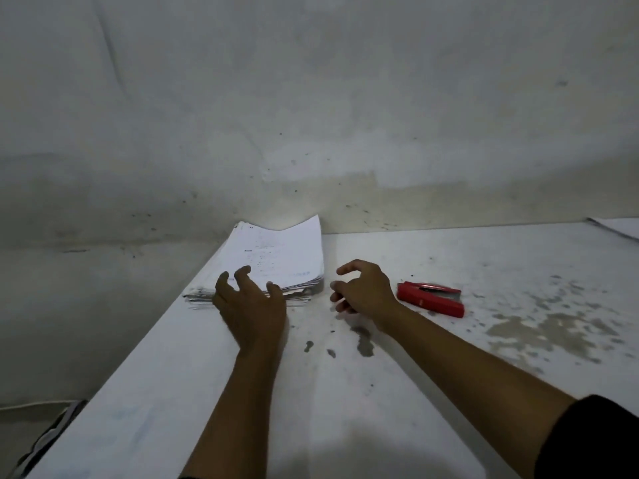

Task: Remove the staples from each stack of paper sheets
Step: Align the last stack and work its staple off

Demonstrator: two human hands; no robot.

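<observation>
A thick pile of white printed paper sheets [280,257] lies at the far left of the white table [345,392], its far end curled up against the wall. My left hand [250,302] hovers at the pile's near edge, fingers spread and loosely bent, holding nothing. My right hand [363,288] hangs just right of the pile, fingers loosely curled and empty. A red stapler [430,299] lies flat on the table to the right of my right hand, apart from it.
The table's left edge [138,357] runs diagonally, with floor below it. A stained wall [311,115] stands right behind the table. More white paper [619,228] shows at the far right edge. Dark stains mark the table's surface.
</observation>
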